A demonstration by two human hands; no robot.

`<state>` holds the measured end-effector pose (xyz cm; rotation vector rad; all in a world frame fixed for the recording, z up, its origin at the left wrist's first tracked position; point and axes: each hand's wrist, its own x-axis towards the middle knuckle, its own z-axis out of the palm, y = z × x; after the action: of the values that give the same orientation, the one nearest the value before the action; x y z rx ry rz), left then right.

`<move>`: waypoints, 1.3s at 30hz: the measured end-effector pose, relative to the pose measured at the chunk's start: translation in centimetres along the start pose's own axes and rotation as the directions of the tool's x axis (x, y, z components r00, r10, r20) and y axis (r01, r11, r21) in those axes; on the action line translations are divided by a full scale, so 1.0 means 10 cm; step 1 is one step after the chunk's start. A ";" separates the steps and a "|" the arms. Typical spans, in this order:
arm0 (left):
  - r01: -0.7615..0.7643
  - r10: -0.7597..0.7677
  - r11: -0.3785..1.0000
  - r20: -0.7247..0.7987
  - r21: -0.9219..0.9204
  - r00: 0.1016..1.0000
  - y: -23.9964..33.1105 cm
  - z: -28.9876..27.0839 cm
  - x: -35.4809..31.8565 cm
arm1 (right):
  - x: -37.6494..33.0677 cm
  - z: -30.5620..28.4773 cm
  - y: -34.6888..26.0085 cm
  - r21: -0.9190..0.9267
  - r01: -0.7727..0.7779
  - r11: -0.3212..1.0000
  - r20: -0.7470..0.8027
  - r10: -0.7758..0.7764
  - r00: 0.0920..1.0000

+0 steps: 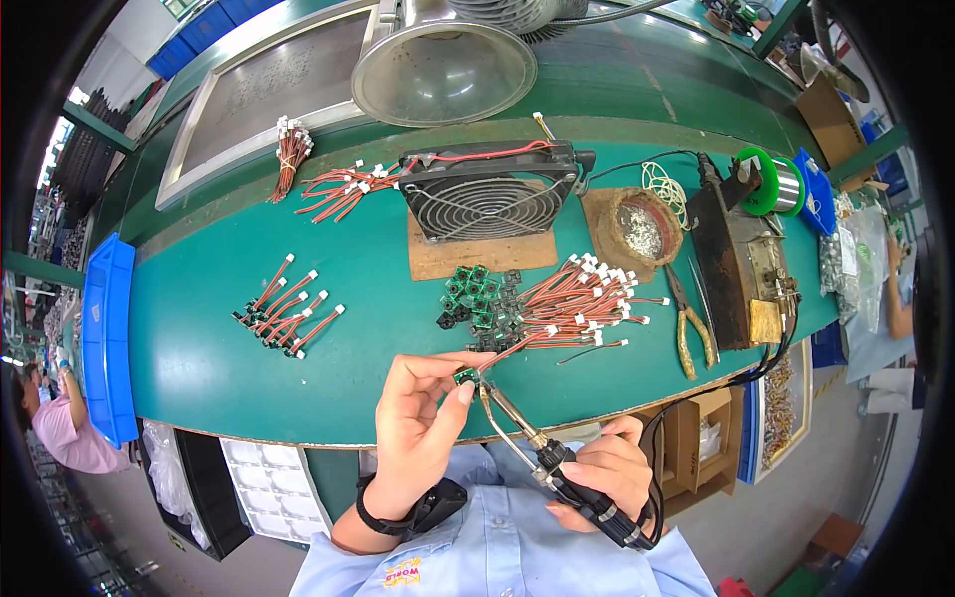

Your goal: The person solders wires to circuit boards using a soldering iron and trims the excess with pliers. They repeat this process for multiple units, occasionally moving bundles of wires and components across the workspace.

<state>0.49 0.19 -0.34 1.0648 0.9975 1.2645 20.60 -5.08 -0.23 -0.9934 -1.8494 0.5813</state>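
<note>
Flat PCB (465,376), L hand (421,406); metal-tipped iron (552,458), R hand (614,470)

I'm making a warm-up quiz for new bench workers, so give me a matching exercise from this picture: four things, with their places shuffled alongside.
Things
1. soldering iron
2. small circuit board
3. yellow-handled pliers
4. fan

Places
A. lying on the green bench top, left of the dark box
B. between the fingers of the left hand
C. standing on a brown board
D. held in the right hand

Pairs: 1-D, 2-B, 3-A, 4-C
</note>
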 end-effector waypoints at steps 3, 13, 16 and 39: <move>-0.026 0.026 1.000 -0.019 0.011 0.999 0.03 0.02 0.02 | 0.01 -0.08 0.00 -0.007 -0.010 1.000 0.037 0.010 0.999; 0.263 -0.261 0.891 0.055 -0.371 0.964 0.25 -0.06 0.01 | 0.27 -0.12 0.66 -0.066 -0.405 0.912 -0.565 0.300 0.769; 0.294 -0.274 0.840 0.111 -0.455 0.955 0.30 -0.06 -0.01 | 0.31 -0.15 0.76 -0.127 -0.559 0.819 -0.455 0.453 0.767; -0.042 0.025 0.993 -0.153 -0.113 0.988 0.28 -0.27 -0.07 | 0.36 -0.14 0.49 -0.480 0.023 0.877 0.104 0.030 0.994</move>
<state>-2.86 -0.30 1.80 0.9098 1.0105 1.4302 22.85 0.56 -1.34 -1.3077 -2.1450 0.1718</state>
